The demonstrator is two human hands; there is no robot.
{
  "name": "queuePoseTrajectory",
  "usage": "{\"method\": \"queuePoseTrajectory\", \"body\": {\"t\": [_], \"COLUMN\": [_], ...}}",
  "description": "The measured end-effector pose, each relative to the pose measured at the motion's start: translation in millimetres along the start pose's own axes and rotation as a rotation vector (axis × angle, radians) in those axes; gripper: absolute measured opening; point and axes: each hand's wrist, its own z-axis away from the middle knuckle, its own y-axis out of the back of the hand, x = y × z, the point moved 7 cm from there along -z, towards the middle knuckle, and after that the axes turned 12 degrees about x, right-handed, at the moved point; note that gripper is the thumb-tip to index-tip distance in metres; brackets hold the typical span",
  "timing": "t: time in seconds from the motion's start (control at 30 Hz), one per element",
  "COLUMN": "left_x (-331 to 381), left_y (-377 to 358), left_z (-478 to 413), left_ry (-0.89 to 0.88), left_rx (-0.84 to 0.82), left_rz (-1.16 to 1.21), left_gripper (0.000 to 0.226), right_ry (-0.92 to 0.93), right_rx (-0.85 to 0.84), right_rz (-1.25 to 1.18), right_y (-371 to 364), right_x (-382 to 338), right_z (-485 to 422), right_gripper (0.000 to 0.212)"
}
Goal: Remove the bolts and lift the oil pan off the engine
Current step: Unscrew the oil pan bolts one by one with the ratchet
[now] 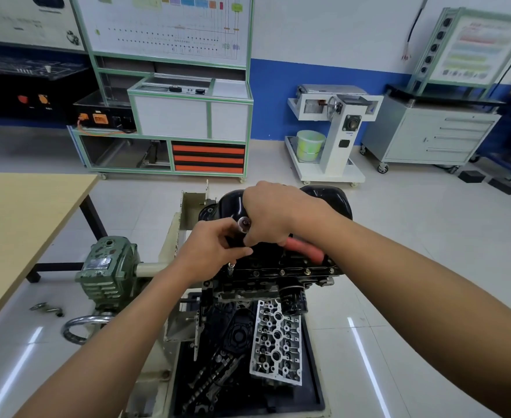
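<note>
Our right grip (274, 217) clamps the red-handled ratchet (304, 248), left grip (215, 248) pinching its head; glossy black oil pan (329, 196) lies lengthwise across mid-frame, open floor (429, 236) right.

Oil pan (326, 197): glossy black. Ratchet handle (304, 248): coral red. Ratchet head (244, 222): bright chrome. Engine block (278, 285): black, with dull metal bolts (307, 270) along the flange. Cylinder head (277, 342), near: silver-grey, dotted with dark round openings. Tray (314, 387) under it: black. Gearbox (109, 267), left: weathered green. Engine stand (172, 233): cream. Table (22, 212), left: pale wood grain. Floor (429, 251): off-white glossy tile. Far wall (323, 31): white above, blue band below. Far cabinet (249, 116): mint-green frame, white panels. Its drawers (208, 158): orange and black stripes. Bucket (308, 144), far right: yellow-green. Tool cabinet (429, 140), far right: light grey.
</note>
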Motion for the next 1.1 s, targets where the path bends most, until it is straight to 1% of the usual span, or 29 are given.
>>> {"method": "queuePoseTrajectory", "body": {"t": [0.07, 0.13, 0.23, 0.3, 0.4, 0.47, 0.5, 0.57, 0.6, 0.7, 0.77, 0.83, 0.9, 1.0, 1.03, 1.1], "left_x": [3, 5, 7, 5, 5, 6, 5, 4, 3, 2, 0, -1, -4, -5, -5, -5], "left_y": [-1, 0, 2, 2, 0, -4, -6, -8, -8, -8, -8, -7, -5, -3, -3, -4], "left_z": [-3, -7, -11, -11, -9, -6, -5, -3, -3, -3, -4, -4, -4, -4, -4, -4], "left_ry": [-0.034, -0.04, -0.047, -0.024, -0.017, -0.002, 0.014, 0.035, 0.044, 0.07, 0.071, 0.068, 0.066, 0.02, 0.002, -0.029], "left_rx": [0.01, 0.026, 0.032, 0.016, -0.05, -0.129, -0.164, -0.214, -0.228, -0.25, -0.256, -0.231, -0.168, -0.073, -0.055, -0.025], "left_rz": [-0.045, -0.079, -0.132, -0.11, -0.078, -0.043, -0.032, -0.033, -0.037, -0.044, -0.066, -0.076, -0.067, -0.063, -0.068, -0.089], "left_gripper": [0.026, 0.033, 0.031, 0.029, 0.023, 0.028, 0.029, 0.025, 0.024, 0.02, 0.015, 0.011, 0.008, 0.003, 0.001, 0.011], "right_ry": [-0.034, -0.074, -0.113, -0.109, -0.04, 0.016, 0.044, 0.087, 0.103, 0.185, 0.265, 0.31, 0.273, 0.147, 0.103, 0.023], "right_rx": [-0.09, -0.054, 0.05, 0.061, 0.028, 0.051, 0.064, 0.087, 0.104, 0.167, 0.183, 0.191, 0.206, 0.215, 0.196, 0.137], "right_rz": [-0.08, -0.138, -0.162, -0.15, -0.105, -0.028, 0.023, 0.116, 0.147, 0.182, 0.158, 0.146, 0.117, 0.099, 0.075, 0.016], "right_y": [-9, -12, -11, -6, 0, 6, 8, 12, 13, 13, 9, 6, 6, 10, 9, 6], "right_x": [0, -1, -2, -1, -3, -4, -5, -7, -9, -17, -23, -23, -17, -4, 1, 9], "right_z": [1, 1, 0, 0, 1, 1, 2, 4, 4, 5, 4, 4, 3, 0, -2, -3], "right_gripper": [0.043, 0.051, 0.049, 0.043, 0.038, 0.036, 0.031, 0.014, 0.013, 0.023, 0.036, 0.039, 0.033, 0.01, 0.017, 0.041]}}
